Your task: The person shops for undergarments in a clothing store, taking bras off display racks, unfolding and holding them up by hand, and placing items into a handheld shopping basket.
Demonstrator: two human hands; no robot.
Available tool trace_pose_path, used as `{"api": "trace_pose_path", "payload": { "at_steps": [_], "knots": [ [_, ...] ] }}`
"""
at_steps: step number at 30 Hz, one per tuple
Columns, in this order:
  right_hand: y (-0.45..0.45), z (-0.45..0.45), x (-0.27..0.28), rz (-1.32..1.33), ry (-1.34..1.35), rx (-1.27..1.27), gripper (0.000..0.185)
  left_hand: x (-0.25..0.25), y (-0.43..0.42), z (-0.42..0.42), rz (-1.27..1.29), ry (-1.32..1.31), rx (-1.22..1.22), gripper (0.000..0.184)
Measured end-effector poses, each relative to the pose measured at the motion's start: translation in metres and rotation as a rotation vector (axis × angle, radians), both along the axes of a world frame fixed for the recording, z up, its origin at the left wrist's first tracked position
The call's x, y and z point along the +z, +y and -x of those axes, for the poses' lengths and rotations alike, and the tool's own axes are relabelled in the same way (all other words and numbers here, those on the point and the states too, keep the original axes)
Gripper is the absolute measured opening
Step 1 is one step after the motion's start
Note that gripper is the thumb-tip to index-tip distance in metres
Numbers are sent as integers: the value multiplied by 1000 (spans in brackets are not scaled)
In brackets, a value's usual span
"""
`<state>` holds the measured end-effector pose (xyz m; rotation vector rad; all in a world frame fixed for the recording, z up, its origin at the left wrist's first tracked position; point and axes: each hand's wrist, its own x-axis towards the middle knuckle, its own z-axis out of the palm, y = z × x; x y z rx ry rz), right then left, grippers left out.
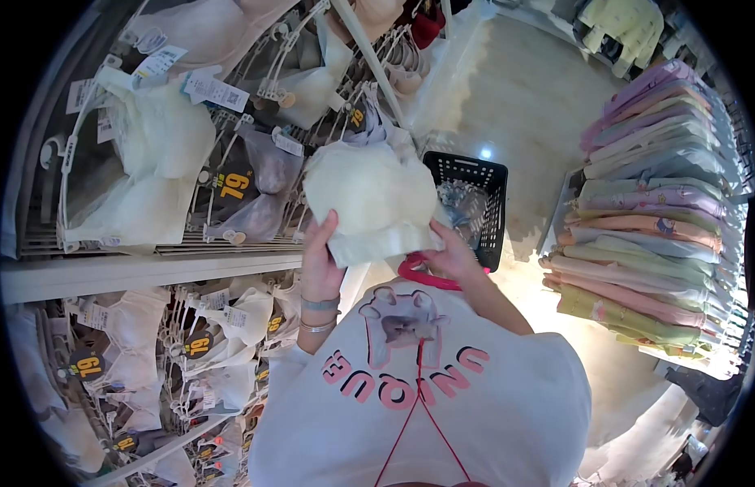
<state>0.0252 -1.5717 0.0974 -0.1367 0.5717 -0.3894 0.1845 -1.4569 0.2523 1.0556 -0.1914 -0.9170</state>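
A cream-white bra (371,191) is stretched between my two hands in front of my chest, cups facing up. My left hand (321,256) grips its lower band on the left side, thumb on top. On the other end of the band, my right hand (452,253) is closed round the edge; some of its fingers are hidden behind the fabric. A pink-red curved band (426,274) shows just below my right hand, and whether the hand touches it is unclear.
Left, bras hang on a rack (150,276) in two tiers with "79" tags. A black basket (497,215) holding clear, bluish items stands on the floor beyond my right hand. Folded-looking pastel garments (637,243) hang in a row at right.
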Motion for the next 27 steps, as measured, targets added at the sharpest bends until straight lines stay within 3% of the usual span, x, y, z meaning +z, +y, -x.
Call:
{"api": "trace_pose_path", "payload": {
  "at_steps": [2, 4, 10, 17, 21, 27],
  "knots": [
    [-20, 12, -13, 40, -36, -147, 38, 4, 0, -1, -40, -129, 87, 34],
    [-37, 23, 10, 235, 93, -263, 40, -5, 4, -18, -78, -322, 134, 33],
    [-51, 38, 69, 542, 230, -415, 37, -12, 0, -30, -96, -317, 181, 36],
    [-53, 43, 90, 557, 230, -500, 40, -12, -7, -33, -69, -332, 201, 37],
    [-54, 44, 86, 563, 252, -501, 40, -15, -10, -30, -96, -264, 96, 34],
    [-53, 69, 29, 376, 458, -432, 32, -90, 6, -19, -306, -154, -185, 33]
  ]
}}
